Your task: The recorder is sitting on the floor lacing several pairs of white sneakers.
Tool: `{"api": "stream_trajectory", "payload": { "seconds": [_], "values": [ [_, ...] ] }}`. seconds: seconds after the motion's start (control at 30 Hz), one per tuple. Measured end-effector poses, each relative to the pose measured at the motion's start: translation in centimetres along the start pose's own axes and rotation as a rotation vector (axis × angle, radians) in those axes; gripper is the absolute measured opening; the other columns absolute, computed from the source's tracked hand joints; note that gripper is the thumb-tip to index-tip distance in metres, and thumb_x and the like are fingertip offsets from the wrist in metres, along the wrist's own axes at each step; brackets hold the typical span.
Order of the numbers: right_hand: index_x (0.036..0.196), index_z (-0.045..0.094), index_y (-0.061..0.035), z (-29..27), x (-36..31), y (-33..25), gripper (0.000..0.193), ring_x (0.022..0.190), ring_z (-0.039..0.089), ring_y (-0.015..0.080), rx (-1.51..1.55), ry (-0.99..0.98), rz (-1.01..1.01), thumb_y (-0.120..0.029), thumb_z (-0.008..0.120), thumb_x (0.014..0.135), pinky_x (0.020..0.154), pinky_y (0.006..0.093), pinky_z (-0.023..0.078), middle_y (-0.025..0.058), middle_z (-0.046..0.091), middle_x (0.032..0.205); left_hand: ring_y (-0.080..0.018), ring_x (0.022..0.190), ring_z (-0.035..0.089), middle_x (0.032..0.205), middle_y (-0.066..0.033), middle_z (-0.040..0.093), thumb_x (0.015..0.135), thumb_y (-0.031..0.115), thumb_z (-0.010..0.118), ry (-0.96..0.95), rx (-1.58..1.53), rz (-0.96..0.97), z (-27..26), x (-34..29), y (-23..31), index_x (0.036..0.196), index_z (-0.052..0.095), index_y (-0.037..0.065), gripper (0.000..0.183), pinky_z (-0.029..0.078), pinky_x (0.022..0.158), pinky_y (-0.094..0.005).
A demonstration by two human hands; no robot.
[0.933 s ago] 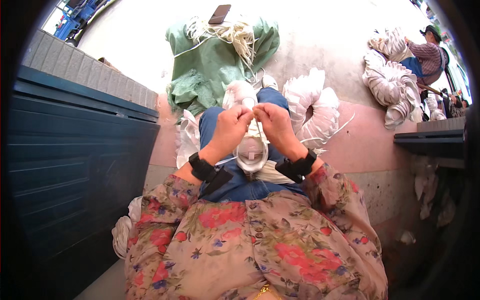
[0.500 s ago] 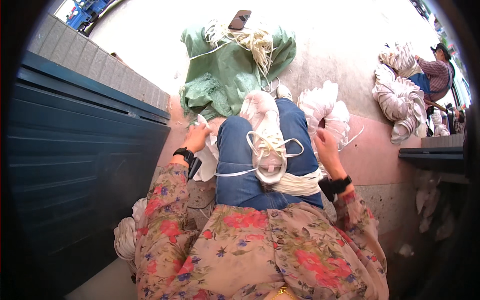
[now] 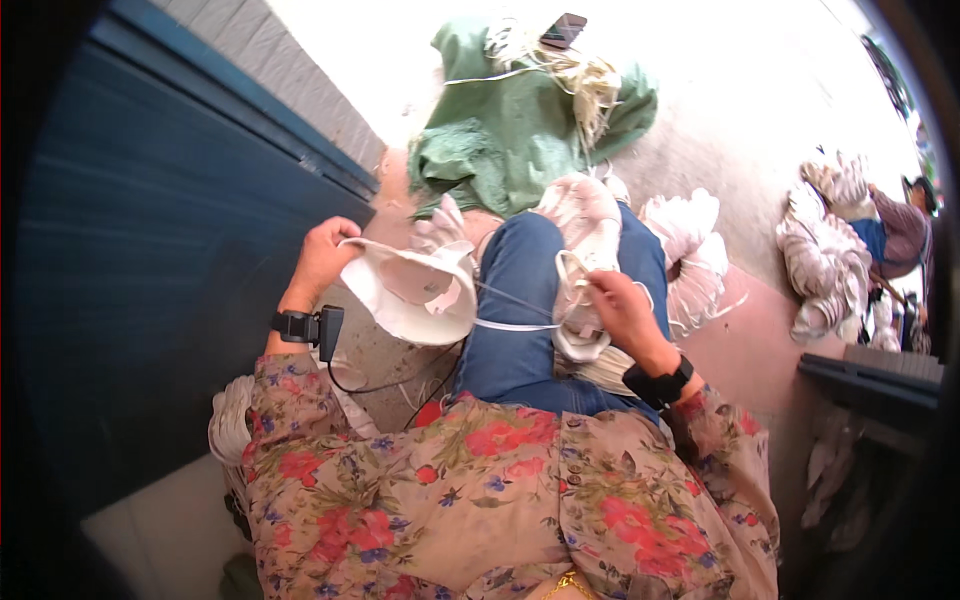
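Note:
My left hand (image 3: 325, 258) grips the edge of a white shoe upper (image 3: 398, 312), which hangs beside my left knee with its inside facing up. A light cord runs from this upper across my thigh. On my lap lies a pale shoe upper (image 3: 582, 215) with cream laces. My right hand (image 3: 632, 318) is closed over its lacing, fingertips pinching a shoelace (image 3: 566, 272). Partly hidden under my right forearm, a bundle of cream laces (image 3: 612, 372) is wrapped about my right thigh.
Ahead lies a green sack (image 3: 515, 125) with loose laces (image 3: 590, 85) and a phone (image 3: 563, 31) on it. Tied shoe uppers (image 3: 690, 255) lie right of my knee. A dark blue panel (image 3: 190, 230) stands left. At far right a person (image 3: 898, 240) sits beside piled uppers (image 3: 815, 265).
My left hand has moved left and lifted the white upper, spreading it toward me. My right hand has come inward from beside my right knee onto the laces. The view has shifted.

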State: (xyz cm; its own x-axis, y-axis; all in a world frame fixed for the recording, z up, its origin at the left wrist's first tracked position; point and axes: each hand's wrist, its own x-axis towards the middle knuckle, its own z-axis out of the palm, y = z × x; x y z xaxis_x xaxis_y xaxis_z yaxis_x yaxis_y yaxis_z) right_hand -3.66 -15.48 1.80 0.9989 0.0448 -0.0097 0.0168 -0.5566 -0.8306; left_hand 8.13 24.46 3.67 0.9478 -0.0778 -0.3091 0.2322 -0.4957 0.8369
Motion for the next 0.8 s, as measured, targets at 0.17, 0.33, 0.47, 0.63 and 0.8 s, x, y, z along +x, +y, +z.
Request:
{"api": "stream_trajectory", "payload": {
  "seconds": [0.17, 0.33, 0.47, 0.63, 0.8],
  "values": [
    [0.099, 0.055, 0.0011, 7.1, 2.3, -10.0, 0.047, 0.080, 0.056, 0.0339, -0.153, -0.397, -0.514, -0.037, 0.065, 0.074, 0.070, 0.0401, 0.047, 0.0177, 0.059, 0.084, -0.0115, 0.068, 0.058, 0.079, -0.0087, 0.061, 0.071, -0.003, 0.057, 0.051, -0.253, 0.100, 1.2, -3.3, 7.0, 0.098, 0.052, -0.002, 0.027, 0.045, 0.059, -0.0225],
    [0.089, 0.058, 0.0017, 10.9, 3.7, -14.0, 0.044, 0.076, 0.058, 0.0365, -0.307, -0.360, -0.229, -0.040, 0.060, 0.077, 0.065, 0.0425, 0.048, 0.0201, 0.059, 0.077, -0.0071, 0.070, 0.054, 0.077, -0.0036, 0.058, 0.074, 0.001, 0.063, -0.081, -0.178, 0.236, 6.3, -4.9, 13.4, 0.104, 0.053, -0.002, 0.031, 0.045, 0.061, -0.0202],
    [0.089, 0.059, -0.0002, 8.7, 3.3, -11.0, 0.027, 0.078, 0.059, 0.0362, -0.136, -0.420, 0.061, -0.026, 0.052, 0.084, 0.066, 0.0405, 0.048, 0.0204, 0.061, 0.078, -0.0070, 0.074, 0.054, 0.077, -0.0019, 0.057, 0.085, 0.015, 0.056, -0.244, -0.589, 0.186, 7.2, -3.5, 10.5, 0.101, 0.055, -0.001, 0.023, 0.044, 0.068, -0.0208],
    [0.108, 0.053, 0.0023, 4.7, 1.7, -8.0, 0.025, 0.089, 0.055, 0.0179, 0.492, -0.366, 0.084, -0.012, 0.049, 0.088, 0.078, 0.0292, 0.044, 0.0087, 0.059, 0.096, -0.0137, 0.075, 0.054, 0.074, -0.0045, 0.057, 0.091, 0.021, 0.044, -0.112, -0.375, 0.077, 13.3, -0.2, -7.5, 0.084, 0.056, 0.001, 0.024, 0.044, 0.068, -0.0275],
    [0.117, 0.048, 0.0000, 4.0, 1.2, -7.0, 0.032, 0.097, 0.051, 0.0136, 0.619, -0.410, 0.263, -0.015, 0.052, 0.088, 0.083, 0.0279, 0.042, 0.0052, 0.055, 0.107, -0.0285, 0.066, 0.059, 0.073, -0.0176, 0.062, 0.091, 0.042, 0.040, -0.210, -0.228, -0.041, 19.1, -3.9, -13.0, 0.079, 0.062, 0.000, 0.049, 0.045, 0.062, -0.0342]
  ]
}}
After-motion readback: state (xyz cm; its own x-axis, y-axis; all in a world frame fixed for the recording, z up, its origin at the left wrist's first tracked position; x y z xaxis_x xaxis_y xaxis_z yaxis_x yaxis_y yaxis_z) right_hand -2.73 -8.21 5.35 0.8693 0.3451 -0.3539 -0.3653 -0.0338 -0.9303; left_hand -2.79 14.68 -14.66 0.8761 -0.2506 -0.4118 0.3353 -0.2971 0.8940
